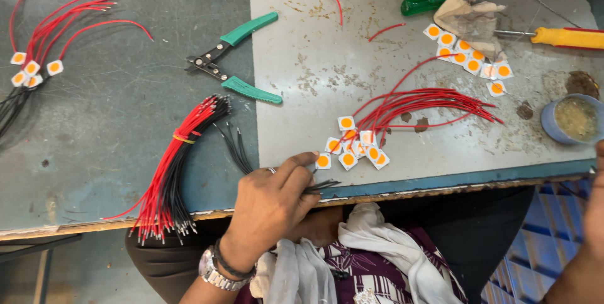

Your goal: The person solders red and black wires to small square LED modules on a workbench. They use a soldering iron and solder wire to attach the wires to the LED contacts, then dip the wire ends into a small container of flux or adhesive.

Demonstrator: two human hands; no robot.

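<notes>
At far left on the bench (94,128), showing a wired cluster (31,68) of square chips already carrying both red and black leads; judging that batch done. Just right of it, lying banded and fanned toward the bench edge, a bundle of red and black wires (176,159), with green-handled strippers (236,59) resting open above and a few loose black leads (236,147) beside.

At centre, left hand (274,203) closing thumb against forefinger, pinching thin black wires (321,186) at the front edge of the metal plate (314,59), just beside the red-wired chips (355,147). Those chips carrying red leads (428,103) only, so seemingly waiting for black ones.

Further right, lying bare with no leads at all, a row of unwired chips (469,59), partly under a crumpled rag (469,15); most work apparently remaining there. Resting nearby: a green-handled screwdriver (428,2), a yellow-handled tool (569,38), a small blue pot of paste (574,118).

At the right edge, right hand (594,216) barely showing, fingers out of frame; cannot tell whether open or gripping.
</notes>
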